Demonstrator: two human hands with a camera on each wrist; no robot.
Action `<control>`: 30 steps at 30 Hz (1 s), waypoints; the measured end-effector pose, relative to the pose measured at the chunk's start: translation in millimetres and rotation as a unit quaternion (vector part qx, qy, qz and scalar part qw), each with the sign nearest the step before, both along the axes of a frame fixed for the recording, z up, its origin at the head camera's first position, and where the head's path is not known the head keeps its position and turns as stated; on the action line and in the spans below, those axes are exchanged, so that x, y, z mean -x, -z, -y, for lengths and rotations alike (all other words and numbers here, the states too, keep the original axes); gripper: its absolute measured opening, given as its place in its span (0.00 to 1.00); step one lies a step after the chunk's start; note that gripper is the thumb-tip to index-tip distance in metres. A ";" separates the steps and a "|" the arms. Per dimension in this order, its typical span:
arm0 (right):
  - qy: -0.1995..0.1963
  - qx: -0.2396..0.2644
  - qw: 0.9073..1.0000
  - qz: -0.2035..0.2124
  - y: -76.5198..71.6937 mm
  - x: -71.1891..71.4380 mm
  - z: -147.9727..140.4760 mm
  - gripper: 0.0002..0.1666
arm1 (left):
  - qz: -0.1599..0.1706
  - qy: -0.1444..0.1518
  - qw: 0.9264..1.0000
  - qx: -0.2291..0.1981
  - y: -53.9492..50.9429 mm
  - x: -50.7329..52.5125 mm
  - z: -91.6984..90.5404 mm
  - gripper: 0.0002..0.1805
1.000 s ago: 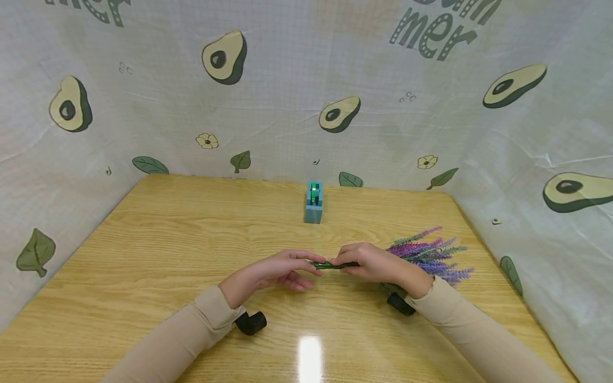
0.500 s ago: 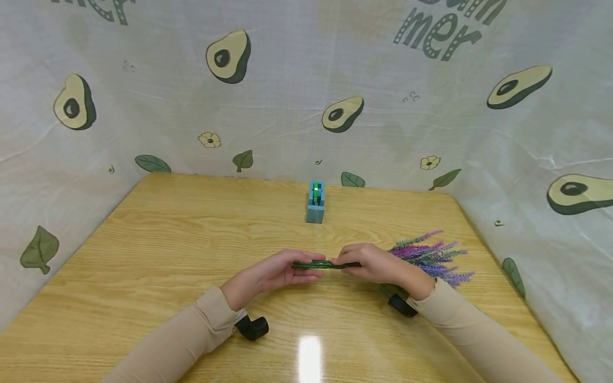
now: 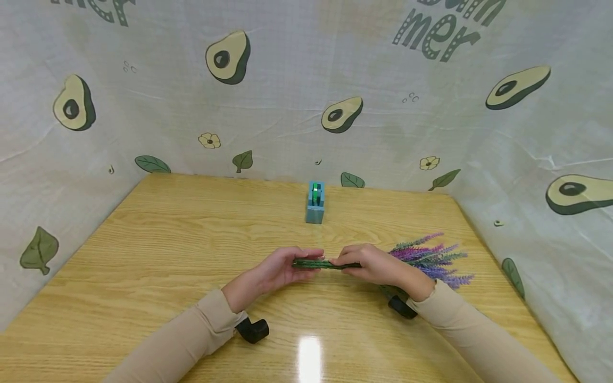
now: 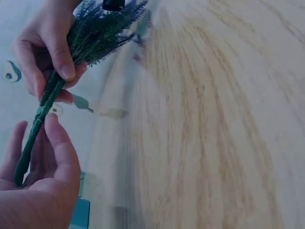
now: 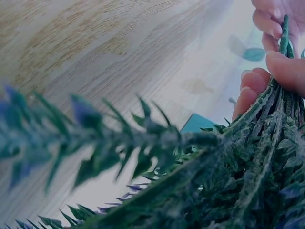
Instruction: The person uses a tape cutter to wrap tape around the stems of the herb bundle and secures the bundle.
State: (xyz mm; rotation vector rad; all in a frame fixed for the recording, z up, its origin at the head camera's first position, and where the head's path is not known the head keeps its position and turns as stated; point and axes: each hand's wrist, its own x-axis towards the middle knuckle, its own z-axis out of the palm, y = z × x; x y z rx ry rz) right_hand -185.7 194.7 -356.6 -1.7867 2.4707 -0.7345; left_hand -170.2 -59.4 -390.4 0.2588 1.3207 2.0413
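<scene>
Pinches the green stems (image 3: 311, 264) between the thumb and the bent fingers of the right hand (image 3: 366, 263). Has the left hand (image 3: 283, 268) around the bare ends of these stems, with the fingers only lightly curved and spread from the thumb. Does not clasp the ends with this left hand; cannot tell surely about a light touch of the fingertips. Holds the stems almost level, between both hands, with the bare ends toward the left edge of the tabletop (image 3: 206, 234).

Holds in this way the bunch of flowers (image 3: 431, 258) over the right part of the tabletop, with purple, pink and bluish heads fanned toward the right edge, beyond the right wrist. Shows small green leaves along the flowers in the right wrist view, partly blurred.

Wears beige sleeves (image 3: 187, 332) on both arms, reaching in from the near edge. Wears also a black device (image 3: 254, 331) below the left wrist and a second black device (image 3: 403, 307) below the right one.

Shows near the far edge, slightly right of its middle, a blue box (image 3: 315, 214) with a green round piece (image 3: 315, 191) inside, well apart from both hands. Shows behind the far edge a pale cloth (image 3: 287, 69) printed with avocados and leaves.
</scene>
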 end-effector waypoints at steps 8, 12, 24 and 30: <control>0.002 0.002 1.000 -0.010 -0.9 -0.1 0.7 0.19 | -0.014 -0.070 0.991 0.112 -1.1 1.9 5.6 0.23; 0.009 0.000 1.000 -0.018 0.7 0.0 1.0 0.18 | -0.018 -0.072 0.981 0.182 1.2 3.5 7.4 0.20; 0.098 -0.054 0.992 0.052 -0.7 -2.7 6.9 0.20 | 0.011 -0.068 0.987 0.145 2.0 7.9 8.4 0.12; 0.123 -0.094 0.978 0.140 -9.4 3.3 8.4 0.21 | 0.005 -0.070 0.987 0.144 0.3 8.4 6.1 0.14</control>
